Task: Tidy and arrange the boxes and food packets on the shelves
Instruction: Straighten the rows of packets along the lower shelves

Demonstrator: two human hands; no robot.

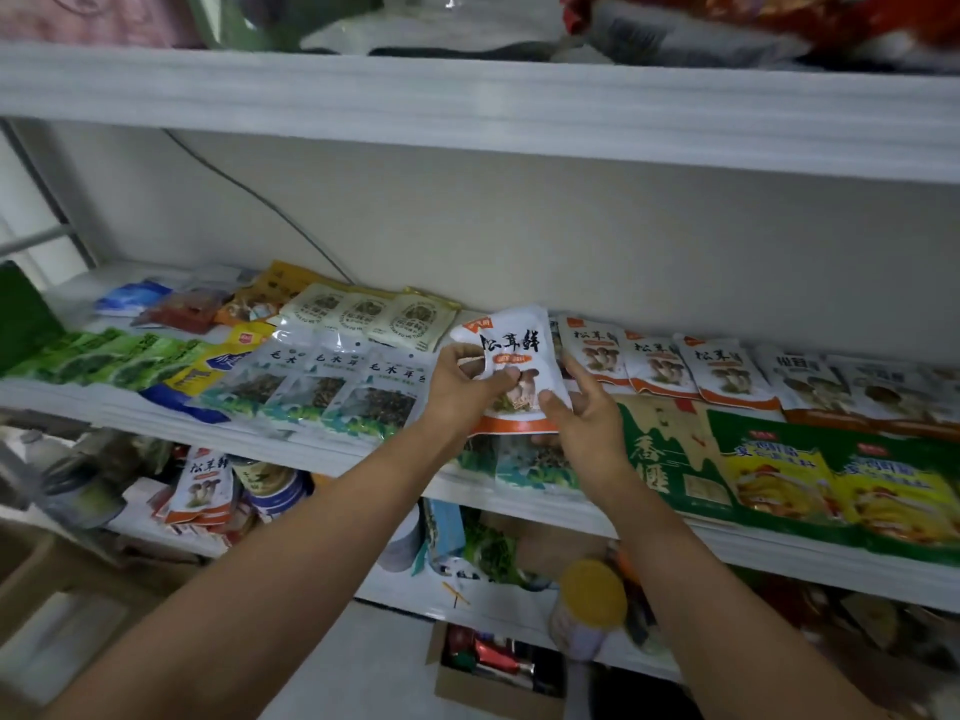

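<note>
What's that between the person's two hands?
A white mushroom packet, held by the left hand and right hand; the head view shows it.

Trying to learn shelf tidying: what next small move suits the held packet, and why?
Probably lay the packet, held in the left hand and right hand, at the left end of the matching row; same print, right beside it.

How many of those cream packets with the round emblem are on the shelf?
3, overlapping in a row at the back of the shelf: left packet, middle packet, right packet. Others may hide underneath.
</note>
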